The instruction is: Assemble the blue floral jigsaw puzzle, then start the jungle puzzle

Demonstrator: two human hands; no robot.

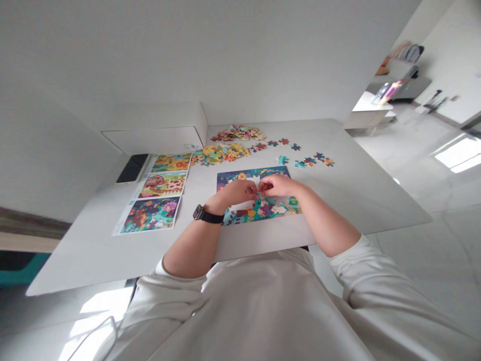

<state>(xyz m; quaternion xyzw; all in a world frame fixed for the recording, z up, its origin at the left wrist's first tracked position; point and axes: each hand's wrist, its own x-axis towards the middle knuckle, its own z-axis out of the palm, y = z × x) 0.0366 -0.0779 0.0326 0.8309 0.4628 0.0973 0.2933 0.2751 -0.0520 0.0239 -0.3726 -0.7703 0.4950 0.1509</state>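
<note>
A partly assembled jigsaw puzzle (276, 208) in dark blues and teals lies flat on the white table (349, 193), with a white gap in its middle. Over that gap, my left hand (235, 193), wearing a black wristwatch (205, 214), and my right hand (276, 185) meet at the fingertips. Both pinch a small jigsaw piece (259, 193), mostly hidden by my fingers. Loose pieces lie beyond the hands, in a heap (237, 133), a yellow-toned cluster (221, 153) and a scattered row (310, 161).
Several printed picture sheets (150, 215) lie left of the puzzle. A black phone (132, 168) and a large white box (154, 135) sit at the table's far left. A white sleeved torso fills the bottom of the view. Shelves and furniture stand far off at upper right.
</note>
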